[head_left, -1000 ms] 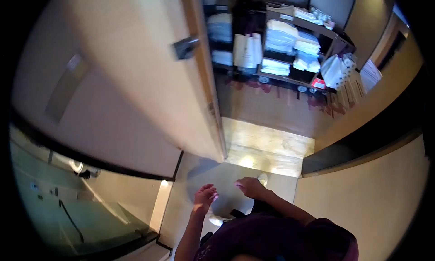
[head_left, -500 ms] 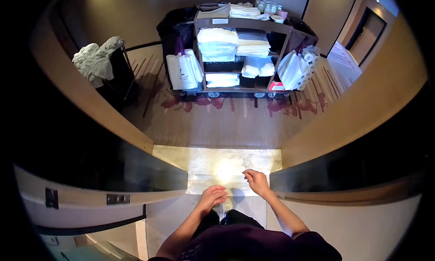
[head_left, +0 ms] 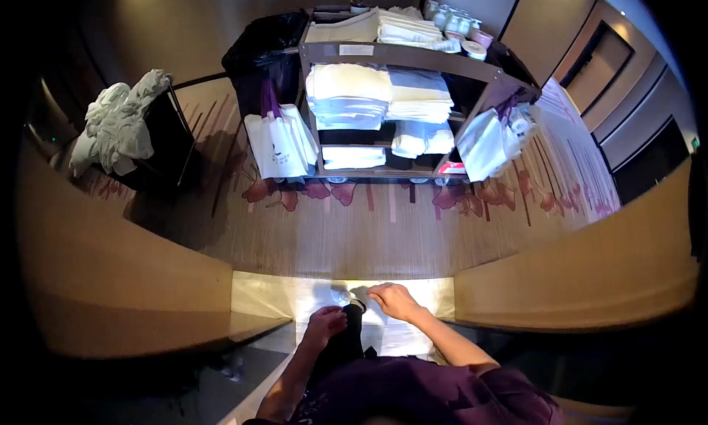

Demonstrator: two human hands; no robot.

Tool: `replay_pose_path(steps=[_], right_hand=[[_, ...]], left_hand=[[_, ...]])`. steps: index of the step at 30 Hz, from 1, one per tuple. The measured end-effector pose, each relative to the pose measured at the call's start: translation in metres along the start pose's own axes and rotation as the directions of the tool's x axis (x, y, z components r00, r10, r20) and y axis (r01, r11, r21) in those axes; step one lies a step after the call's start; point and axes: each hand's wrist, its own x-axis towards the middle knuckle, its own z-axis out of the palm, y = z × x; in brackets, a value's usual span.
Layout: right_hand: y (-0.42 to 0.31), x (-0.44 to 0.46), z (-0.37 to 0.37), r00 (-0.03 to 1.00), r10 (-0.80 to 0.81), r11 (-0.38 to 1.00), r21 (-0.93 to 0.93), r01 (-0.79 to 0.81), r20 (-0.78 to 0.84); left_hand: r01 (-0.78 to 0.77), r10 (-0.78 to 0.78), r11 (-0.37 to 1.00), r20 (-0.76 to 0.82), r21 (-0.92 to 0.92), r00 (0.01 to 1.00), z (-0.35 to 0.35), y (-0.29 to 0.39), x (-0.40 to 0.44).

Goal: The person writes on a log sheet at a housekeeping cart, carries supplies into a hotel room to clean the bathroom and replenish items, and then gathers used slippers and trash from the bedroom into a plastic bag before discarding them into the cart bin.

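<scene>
My left hand (head_left: 327, 325) is in front of my body at the lower middle, its fingers loosely bent, and I see nothing held in it. To its right is my right hand (head_left: 394, 301), fingers curled in toward the thumb; whether anything small is between them is hidden. Neither hand touches the things around. Below them my leg and a shoe (head_left: 343, 296) reach onto the pale doorway threshold (head_left: 265, 295). Ahead stands a housekeeping cart (head_left: 413, 54) with stacked white towels (head_left: 348, 97) on its shelves.
White bags (head_left: 282, 141) hang at both cart ends, beside a black bag (head_left: 262, 45) at its left. Pump bottles (head_left: 450, 19) stand on top. A dark cart heaped with white linen (head_left: 118, 122) is at left. Wooden door-frame sides (head_left: 546, 277) flank me; patterned carpet (head_left: 354, 237) lies ahead.
I have moved forward over the threshold, and the cart appears nearer. My left hand has shifted left, its fingers more bent; my right hand has shifted slightly left. A foot now shows ahead.
</scene>
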Motion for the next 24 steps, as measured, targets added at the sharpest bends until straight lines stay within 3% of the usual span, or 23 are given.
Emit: replay_pose_path(steps=[2, 3, 6, 10, 12, 14, 16, 17, 18, 19, 20, 21, 22, 23, 24], right_hand=[[0.005, 0.038, -0.020, 0.999, 0.015, 0.999, -0.035, -0.013, 0.048], [0.005, 0.066, -0.031, 0.997, -0.037, 0.999, -0.030, 0.039, 0.061], [0.001, 0.145, -0.043, 0.978, -0.201, 0.979, -0.013, 0.202, 0.056], [-0.027, 0.237, -0.069, 0.985, -0.156, 0.987, -0.016, 0.157, 0.081], [-0.036, 0.289, -0.073, 0.988, -0.143, 0.982, 0.119, 0.148, -0.051], [-0.039, 0.354, -0.073, 0.963, -0.209, 0.952, 0.190, 0.240, -0.169], [-0.039, 0.431, -0.072, 0.969, -0.124, 0.884, 0.420, 0.206, -0.214], [-0.030, 0.476, -0.071, 0.874, -0.301, 0.892, 0.211, 0.399, -0.380], [-0.020, 0.522, -0.071, 0.823, -0.339, 0.868, 0.185, 0.460, -0.456], [-0.010, 0.570, -0.069, 0.844, -0.225, 0.911, 0.202, 0.360, -0.487], [-0.019, 0.602, -0.088, 0.892, 0.027, 0.935, 0.328, 0.138, -0.450], [0.003, 0.654, -0.076, 0.775, 0.076, 0.930, 0.324, 0.171, -0.627], [0.029, 0.694, -0.065, 0.703, 0.185, 0.961, 0.276, 0.016, -0.686], [0.053, 0.731, -0.049, 0.700, 0.290, 0.952, 0.272, -0.140, -0.653], [0.073, 0.754, -0.023, 0.763, 0.384, 0.921, 0.271, -0.279, -0.519]], left_hand=[[-0.085, 0.090, 0.991, 0.048, -0.100, 0.995, 0.011, 0.036, 0.029], [-0.042, 0.040, 0.997, -0.037, -0.058, 0.999, 0.029, 0.070, 0.030], [-0.145, 0.147, 0.978, -0.003, -0.149, 0.989, 0.026, 0.119, 0.057], [-0.208, 0.192, 0.956, -0.097, -0.205, 0.977, 0.016, 0.169, 0.063], [-0.234, 0.203, 0.949, -0.161, -0.211, 0.966, 0.007, 0.187, 0.057], [-0.248, 0.193, 0.946, -0.251, -0.208, 0.948, -0.013, 0.192, 0.063], [-0.283, 0.200, 0.931, -0.325, -0.231, 0.924, -0.035, 0.190, 0.066], [-0.315, 0.211, 0.919, -0.377, -0.238, 0.902, -0.045, 0.189, 0.068], [-0.323, 0.175, 0.905, -0.451, -0.277, 0.875, -0.057, 0.183, 0.074], [-0.315, 0.157, 0.905, -0.464, -0.286, 0.872, -0.060, 0.183, 0.070], [-0.366, 0.147, 0.859, -0.512, -0.357, 0.846, -0.060, 0.189, 0.064], [-0.418, 0.134, 0.806, -0.559, -0.419, 0.818, -0.062, 0.192, 0.062], [-0.415, 0.103, 0.801, -0.584, -0.431, 0.806, -0.070, 0.191, 0.065], [-0.411, 0.083, 0.799, -0.595, -0.440, 0.799, -0.073, 0.195, 0.074], [-0.404, 0.008, 0.780, -0.637, -0.478, 0.771, -0.074, 0.197, 0.080]])
